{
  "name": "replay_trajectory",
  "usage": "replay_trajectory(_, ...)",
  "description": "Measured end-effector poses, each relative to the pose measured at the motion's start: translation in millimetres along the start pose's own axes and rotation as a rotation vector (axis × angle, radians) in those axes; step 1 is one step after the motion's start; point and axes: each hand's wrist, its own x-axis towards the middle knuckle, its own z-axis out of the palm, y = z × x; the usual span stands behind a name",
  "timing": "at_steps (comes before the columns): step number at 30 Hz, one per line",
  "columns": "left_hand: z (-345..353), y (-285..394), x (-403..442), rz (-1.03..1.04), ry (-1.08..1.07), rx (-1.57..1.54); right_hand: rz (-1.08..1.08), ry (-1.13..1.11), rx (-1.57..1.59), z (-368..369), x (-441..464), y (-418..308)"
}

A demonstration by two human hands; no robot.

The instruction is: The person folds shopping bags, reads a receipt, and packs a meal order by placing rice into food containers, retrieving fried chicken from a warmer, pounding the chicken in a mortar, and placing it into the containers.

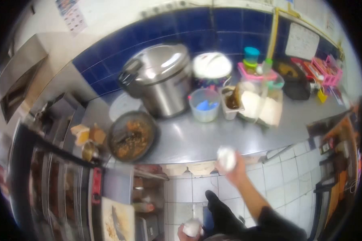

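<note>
My right hand [238, 170] is raised at the front edge of the steel counter [181, 140], its fingers wrapped round a white, blurred object [227, 159]. Low in the view, close to my body, my left hand [186, 235] holds another white, rounded object [192, 227]. What the two white objects are cannot be made out. On the counter beyond my right hand stand a clear tub [205, 114] with something blue inside and a metal container [231, 105] with dark contents.
A large steel cooker [165, 92] and a dark pan of food [132, 136] are on the counter's left. Farther right are an open white package [261, 106], a black pan [293, 84] and pink baskets [332, 71]. A knife [117, 223] lies on a cutting board [126, 215] at lower left.
</note>
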Motion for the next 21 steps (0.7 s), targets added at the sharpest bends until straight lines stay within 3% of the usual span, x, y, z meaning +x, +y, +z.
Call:
replay_trajectory(2,8,23,23,0.172,-0.014,0.254,-0.26,0.151,0.18,0,82,-74)
replay_trajectory(5,19,49,60,0.436,-0.046,0.41,-0.535,0.183,0.272,-12,191,-166)
replay_trajectory(7,30,96,84,0.206,-0.197,-0.425,-0.598,0.189,0.292,-41,249,-201)
replay_trajectory(8,30,113,88,-0.076,-0.329,-1.255,-0.621,0.353,0.111,-65,277,-212)
replay_trajectory(9,25,110,94,-0.079,-0.321,-1.249,-0.638,0.513,-0.077,-83,296,-216)
replay_trajectory(10,21,105,106,-0.176,-0.283,-1.368,-0.638,0.511,-0.073,-89,307,-219)
replay_trajectory(12,19,104,121,-0.289,-0.155,-1.24,-0.33,0.951,-0.458,-104,324,-225)
replay_trajectory(13,21,111,128,-0.335,-0.115,-1.181,-0.337,0.953,-0.461,-134,343,-219)
replay_trajectory(15,25,119,141,-0.409,-0.086,-1.089,-0.181,1.192,-1.467,-209,371,-201)
replay_trajectory(17,31,126,154,-0.465,-0.094,-1.012,-0.549,0.831,-1.526,-122,289,-180)
replay_trajectory(19,36,130,168,-0.515,-0.137,-0.937,-0.796,0.576,-1.342,-48,211,-165)
replay_trajectory(21,42,135,186,-0.541,-0.215,-0.836,-0.85,0.715,-1.447,-68,172,-158)
